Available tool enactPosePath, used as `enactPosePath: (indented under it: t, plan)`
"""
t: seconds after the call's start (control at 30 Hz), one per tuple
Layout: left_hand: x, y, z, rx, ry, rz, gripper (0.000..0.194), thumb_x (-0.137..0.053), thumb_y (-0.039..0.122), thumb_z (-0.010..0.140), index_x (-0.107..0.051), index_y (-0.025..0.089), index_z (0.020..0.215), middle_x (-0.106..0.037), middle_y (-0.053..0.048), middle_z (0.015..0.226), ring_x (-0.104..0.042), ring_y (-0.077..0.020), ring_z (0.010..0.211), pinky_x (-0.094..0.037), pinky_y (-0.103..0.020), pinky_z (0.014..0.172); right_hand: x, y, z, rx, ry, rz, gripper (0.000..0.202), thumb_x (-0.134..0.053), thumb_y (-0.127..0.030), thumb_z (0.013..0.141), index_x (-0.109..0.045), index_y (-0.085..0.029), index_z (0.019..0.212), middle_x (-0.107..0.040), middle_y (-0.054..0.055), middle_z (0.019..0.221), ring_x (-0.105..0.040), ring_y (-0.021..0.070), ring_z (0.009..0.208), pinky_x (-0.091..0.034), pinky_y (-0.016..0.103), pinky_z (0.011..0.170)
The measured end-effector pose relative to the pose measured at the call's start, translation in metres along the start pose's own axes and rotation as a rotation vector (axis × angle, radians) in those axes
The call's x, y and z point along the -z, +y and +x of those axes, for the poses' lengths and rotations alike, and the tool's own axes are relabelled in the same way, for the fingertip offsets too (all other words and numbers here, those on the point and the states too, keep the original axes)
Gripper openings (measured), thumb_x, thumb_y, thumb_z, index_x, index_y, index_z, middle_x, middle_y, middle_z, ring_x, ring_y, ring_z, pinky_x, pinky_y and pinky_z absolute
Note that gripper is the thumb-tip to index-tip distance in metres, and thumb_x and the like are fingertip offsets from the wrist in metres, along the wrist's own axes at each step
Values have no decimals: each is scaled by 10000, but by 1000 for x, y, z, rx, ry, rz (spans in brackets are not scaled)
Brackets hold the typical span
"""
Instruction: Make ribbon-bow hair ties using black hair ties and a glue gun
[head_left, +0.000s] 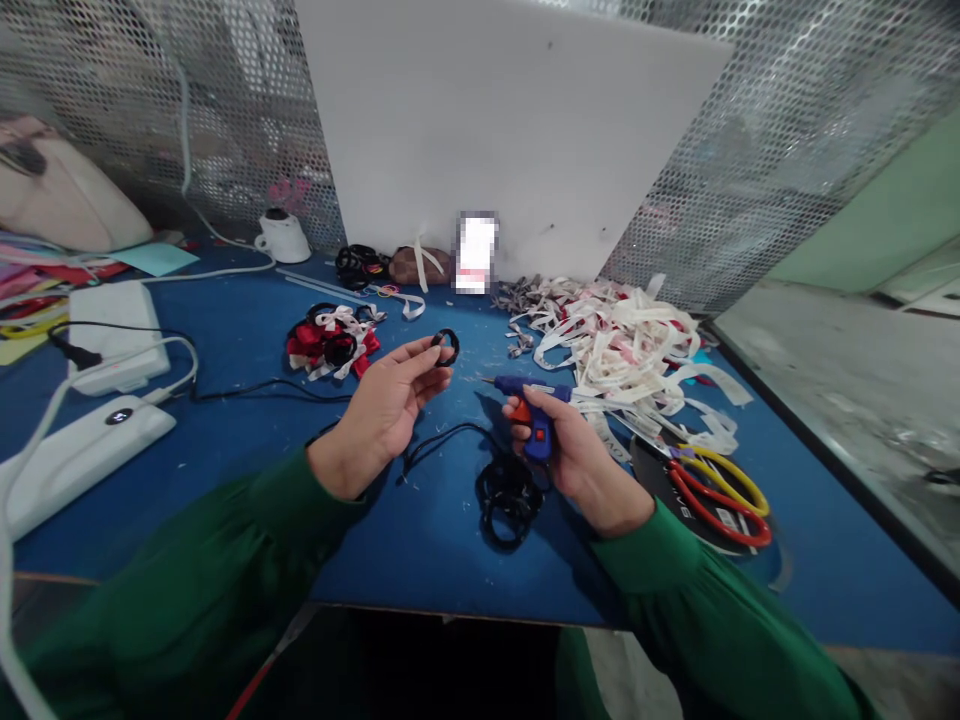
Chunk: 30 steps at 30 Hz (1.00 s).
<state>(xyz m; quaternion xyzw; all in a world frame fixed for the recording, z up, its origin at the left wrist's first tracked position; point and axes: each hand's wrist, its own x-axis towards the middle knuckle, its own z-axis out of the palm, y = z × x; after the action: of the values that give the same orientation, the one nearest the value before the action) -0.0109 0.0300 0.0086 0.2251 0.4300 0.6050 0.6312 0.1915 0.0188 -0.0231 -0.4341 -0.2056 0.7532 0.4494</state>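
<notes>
Between the thumb and fingers of my left hand (391, 403) is a black hair tie (448, 348), held up over the middle of the blue table. My right hand (574, 445) is wrapped around the handle of a blue glue gun (539, 432), its fingers by the orange trigger. The gun's nozzle points left, toward the hair tie but apart from it. Below and between the hands lies a bundle of black hair ties (510, 500). A pile of red, white and black bows (334, 340) rests beyond my left hand.
White ribbon strips (622, 340) heap at the back right. Scissors (724, 495) with red and yellow handles lie on a black disc beside my right wrist. A power bank (94, 455), a white power strip (120, 335) and cables occupy the left. A phone (476, 252) leans against the white board.
</notes>
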Motion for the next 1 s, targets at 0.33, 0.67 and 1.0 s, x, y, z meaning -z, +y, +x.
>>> enactPosePath:
  t: [0.33,0.67,1.0]
  plan:
    - [-3,-7,-4,80,-41,-5,125,-707,67,836,-716,127,945,-763,-50,870,-684,-100,660,-571,-245,725,14,-4,13,269,205,-858,354,-685,-533,817,-654,-190,734,-680,47,685,-596,168,523,-371,254,433]
    - [0,-12,-8,128,-63,-2,128,-726,79,825,-733,129,942,-777,-75,906,-715,-119,699,-594,-250,751,4,-84,9,680,542,-2006,328,-530,-442,940,-725,-233,780,-715,82,739,-621,232,710,-315,307,591]
    - [-3,-11,-8,194,-57,-7,129,-747,77,799,-741,127,918,-776,-84,888,-687,-109,647,-567,-232,700,-8,-183,177,661,535,-2285,323,-523,-233,944,-773,-185,1144,-743,170,1171,-668,268,1032,-438,332,818]
